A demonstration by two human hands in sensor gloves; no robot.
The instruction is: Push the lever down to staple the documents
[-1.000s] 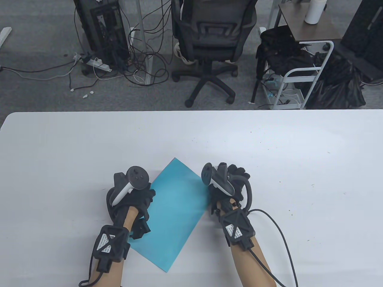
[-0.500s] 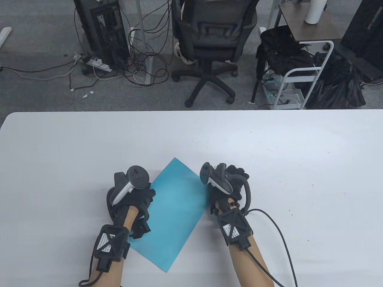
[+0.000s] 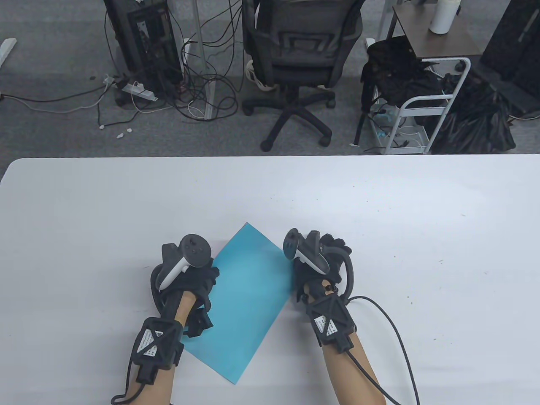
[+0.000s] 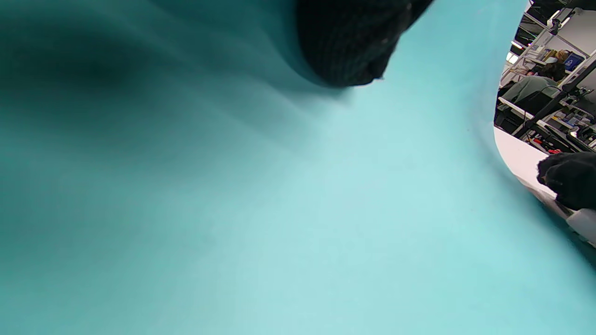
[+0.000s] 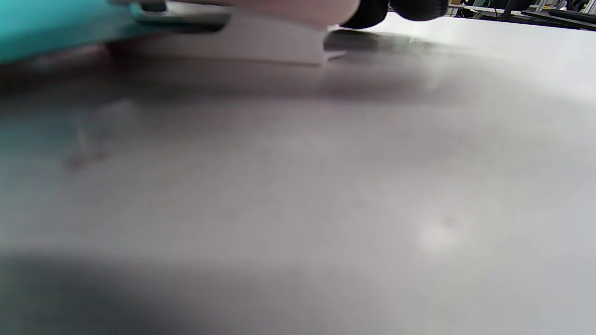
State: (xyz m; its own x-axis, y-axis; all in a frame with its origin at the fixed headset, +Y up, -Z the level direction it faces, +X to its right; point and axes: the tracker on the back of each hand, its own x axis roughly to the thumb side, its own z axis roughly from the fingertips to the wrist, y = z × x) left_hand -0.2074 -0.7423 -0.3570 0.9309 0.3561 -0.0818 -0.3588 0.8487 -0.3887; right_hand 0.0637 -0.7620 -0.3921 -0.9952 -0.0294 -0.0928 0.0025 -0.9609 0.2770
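Observation:
A blue sheet of paper (image 3: 247, 295) lies at an angle on the white table (image 3: 379, 202). My left hand (image 3: 198, 278) rests on its left edge, and in the left wrist view a gloved fingertip (image 4: 349, 42) presses on the paper (image 4: 298, 209). My right hand (image 3: 325, 261) sits over the paper's right corner and covers the stapler in the table view. In the right wrist view the stapler's white base (image 5: 260, 44) stands on the table with the paper's edge (image 5: 46, 28) in its mouth. My gloved fingers (image 5: 409, 7) lie on top of it.
The table stretches wide to the left, right and far side of the hands. A cable (image 3: 396, 329) runs from my right wrist across the table toward the near edge. An office chair (image 3: 295, 63) and a cart (image 3: 422, 105) stand on the floor beyond the far edge.
My right hand has shifted very slightly over the stapler. The left hand and the paper have not moved.

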